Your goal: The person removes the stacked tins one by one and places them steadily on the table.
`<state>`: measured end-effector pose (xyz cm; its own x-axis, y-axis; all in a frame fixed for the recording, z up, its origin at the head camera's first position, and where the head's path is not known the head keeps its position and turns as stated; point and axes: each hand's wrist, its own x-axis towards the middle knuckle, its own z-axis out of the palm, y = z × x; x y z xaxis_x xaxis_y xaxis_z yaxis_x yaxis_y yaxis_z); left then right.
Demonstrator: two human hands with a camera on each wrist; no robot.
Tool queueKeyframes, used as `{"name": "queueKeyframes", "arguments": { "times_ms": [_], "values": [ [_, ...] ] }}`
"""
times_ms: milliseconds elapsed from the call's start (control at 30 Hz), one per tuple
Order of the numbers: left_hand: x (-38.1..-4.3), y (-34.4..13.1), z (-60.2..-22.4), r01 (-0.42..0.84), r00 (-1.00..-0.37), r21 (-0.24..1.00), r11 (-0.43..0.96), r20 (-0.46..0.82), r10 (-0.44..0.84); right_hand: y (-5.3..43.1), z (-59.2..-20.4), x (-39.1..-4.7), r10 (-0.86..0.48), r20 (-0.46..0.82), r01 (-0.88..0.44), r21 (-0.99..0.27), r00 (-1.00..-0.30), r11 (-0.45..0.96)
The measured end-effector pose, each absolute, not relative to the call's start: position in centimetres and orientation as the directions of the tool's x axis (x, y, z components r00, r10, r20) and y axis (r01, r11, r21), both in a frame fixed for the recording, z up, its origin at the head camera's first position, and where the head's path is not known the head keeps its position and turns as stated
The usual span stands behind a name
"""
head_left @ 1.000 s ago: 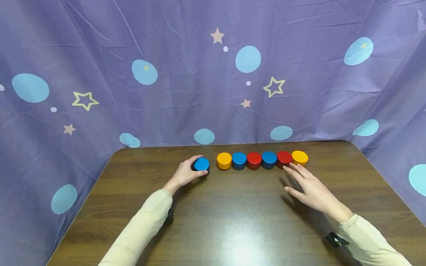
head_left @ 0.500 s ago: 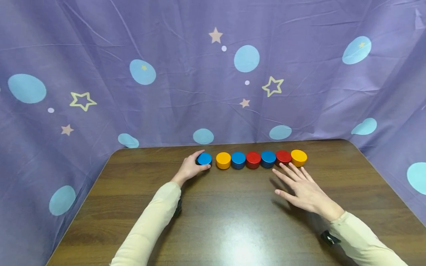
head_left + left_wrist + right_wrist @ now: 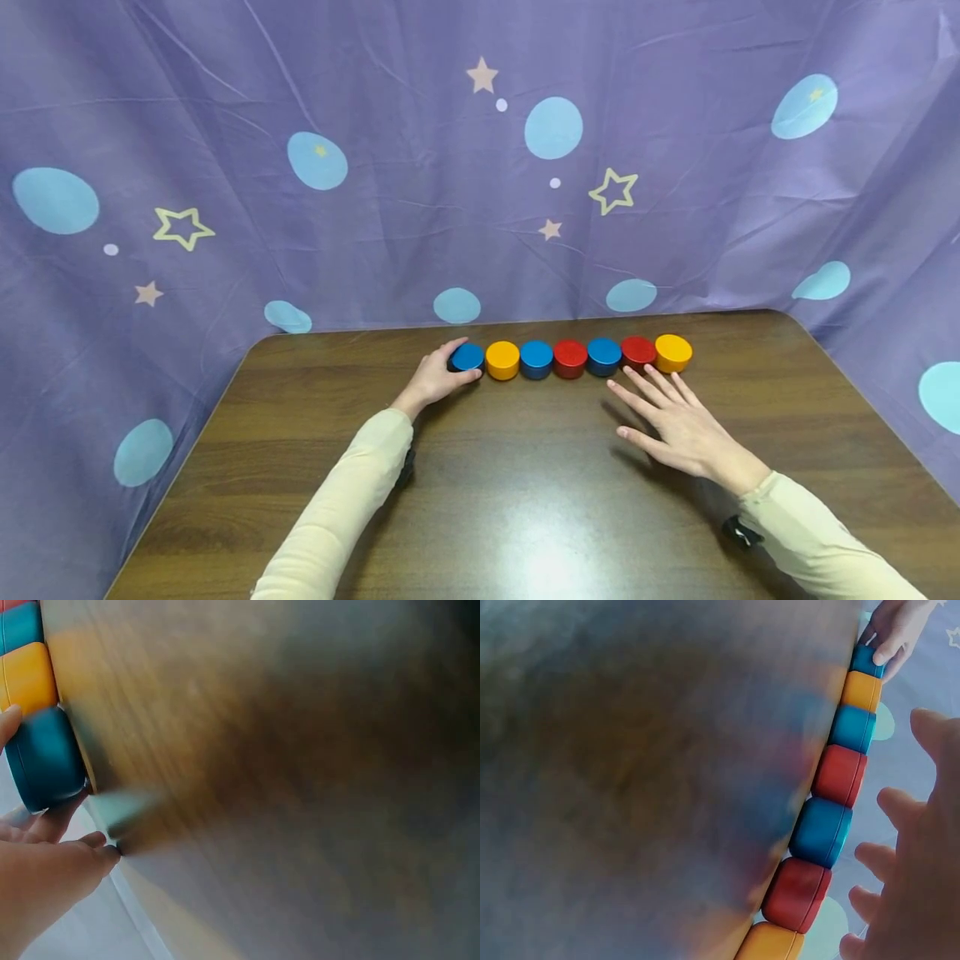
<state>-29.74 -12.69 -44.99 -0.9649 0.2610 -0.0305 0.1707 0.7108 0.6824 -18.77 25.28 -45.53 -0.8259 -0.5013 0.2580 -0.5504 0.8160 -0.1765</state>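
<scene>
My left hand [image 3: 437, 377] grips a round blue tin [image 3: 468, 357] between thumb and fingers at the left end of a row. Right beside that tin stands a yellow one [image 3: 502, 360]. Rightward along the row come a second blue tin [image 3: 536, 359], a red tin [image 3: 570, 358], a third blue tin [image 3: 603, 356], another red one [image 3: 638, 352] and a yellow tin [image 3: 673, 353] at the end. Fingers spread, my right hand [image 3: 684, 427] hovers in front of the row's right end, holding nothing. In the left wrist view the gripped blue tin [image 3: 49, 757] appears against the yellow one.
The row stands near the back edge of a brown wooden table [image 3: 510, 467]. Behind it hangs a purple curtain [image 3: 405, 208] with stars and blue spots. Dark wrist cameras show under both sleeves.
My left hand has slid the blue tin rightward, closing the gap to the yellow tin. My right hand has shifted slightly left and spread its fingers.
</scene>
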Motion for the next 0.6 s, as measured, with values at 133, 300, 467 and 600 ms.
{"name": "queueKeyframes", "arguments": {
  "times_ms": [133, 300, 467, 600],
  "values": [
    [-29.63, -12.59, -44.87, 0.162, -0.965, 0.686, 0.709, -0.040, 0.259, 25.12, -45.38, -18.86, -0.497, 0.250, -0.544, -0.177, -0.831, 0.820],
    [-29.57, -12.55, -44.84, 0.166, -0.962, 0.693, 0.702, -0.042, 0.269, 24.88, -45.45, -19.08, -0.501, 0.240, -0.545, -0.173, -0.831, 0.820],
    [-29.32, -12.86, -44.82, 0.187, -0.958, 0.707, 0.682, -0.024, 0.287, 24.73, -45.55, -19.26, -0.505, 0.243, -0.550, -0.174, -0.828, 0.817],
    [-28.94, -13.45, -44.90, 0.191, -0.962, 0.710, 0.678, -0.002, 0.272, 24.70, -45.53, -19.37, -0.502, 0.240, -0.546, -0.179, -0.831, 0.819]
  ]
}}
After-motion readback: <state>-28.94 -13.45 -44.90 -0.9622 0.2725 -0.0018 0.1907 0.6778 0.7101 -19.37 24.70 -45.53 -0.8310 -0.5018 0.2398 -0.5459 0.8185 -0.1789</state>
